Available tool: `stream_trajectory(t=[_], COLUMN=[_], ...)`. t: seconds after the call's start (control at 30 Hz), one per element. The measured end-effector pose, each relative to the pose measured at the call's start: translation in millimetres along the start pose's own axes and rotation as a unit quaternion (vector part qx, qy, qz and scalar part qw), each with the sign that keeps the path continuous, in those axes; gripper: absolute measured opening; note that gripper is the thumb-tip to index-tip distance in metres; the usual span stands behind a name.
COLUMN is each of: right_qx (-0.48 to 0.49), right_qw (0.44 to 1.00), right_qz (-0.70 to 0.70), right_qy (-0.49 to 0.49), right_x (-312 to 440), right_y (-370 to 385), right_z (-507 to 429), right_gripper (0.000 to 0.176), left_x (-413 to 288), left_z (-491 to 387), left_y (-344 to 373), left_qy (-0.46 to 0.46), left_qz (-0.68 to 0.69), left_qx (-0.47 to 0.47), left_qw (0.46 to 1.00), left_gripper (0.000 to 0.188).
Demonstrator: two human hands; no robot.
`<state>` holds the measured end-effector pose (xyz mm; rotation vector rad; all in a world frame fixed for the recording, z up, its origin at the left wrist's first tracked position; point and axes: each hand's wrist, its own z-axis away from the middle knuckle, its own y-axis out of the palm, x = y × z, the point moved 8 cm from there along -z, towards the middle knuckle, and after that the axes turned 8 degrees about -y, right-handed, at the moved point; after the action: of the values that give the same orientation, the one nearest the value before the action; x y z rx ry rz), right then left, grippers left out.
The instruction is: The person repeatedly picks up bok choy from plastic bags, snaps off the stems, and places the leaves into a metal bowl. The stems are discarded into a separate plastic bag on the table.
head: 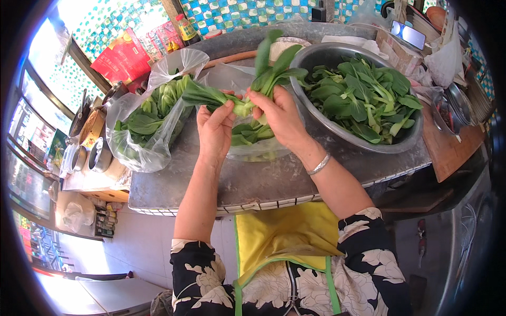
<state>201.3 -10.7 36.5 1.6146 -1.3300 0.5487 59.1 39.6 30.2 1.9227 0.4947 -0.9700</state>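
Note:
Both of my hands are raised over the counter, holding leafy green bok choy. My left hand (216,122) grips a bok choy head (207,96) whose leaves point left. In my right hand (276,112) are bok choy stalks (272,73) with their leaves pointing up. The pale bases meet between my fingers; whether they are still joined I cannot tell. Beneath the hands lies a clear plastic bag (257,148) with some greens on it. To the left, another clear plastic bag (146,156) holds whole bok choy (148,114). A large metal basin (355,146) on the right is heaped with loose bok choy leaves (359,94).
The grey counter (189,181) has a tiled front edge. A sauce bottle (186,29) and red packets (120,59) stand at the back left. A phone (408,34) leans on clutter at the back right. A wooden board (450,152) juts out beyond the basin. Pots (99,156) sit far left.

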Motion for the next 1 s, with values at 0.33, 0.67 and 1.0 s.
stream_trajectory(t=[0.33, 0.67, 1.0], right_qx=[0.057, 0.078, 0.126], right_qw=[0.966, 0.994, 0.960], right_qz=[0.117, -0.066, -0.243], right_qy=[-0.224, -0.048, 0.062], right_x=[29, 15, 7], right_y=[17, 15, 14], right_z=[2, 0, 0], right_gripper=[0.008, 0.014, 0.017], left_x=[19, 24, 21], left_z=[0, -1, 2], left_y=[5, 3, 14], left_qy=[-0.050, -0.101, -0.088], left_qz=[-0.017, 0.081, 0.045], left_qx=[0.020, 0.058, 0.076], left_qw=[0.998, 0.990, 0.992], left_gripper=[0.022, 0.024, 0.037])
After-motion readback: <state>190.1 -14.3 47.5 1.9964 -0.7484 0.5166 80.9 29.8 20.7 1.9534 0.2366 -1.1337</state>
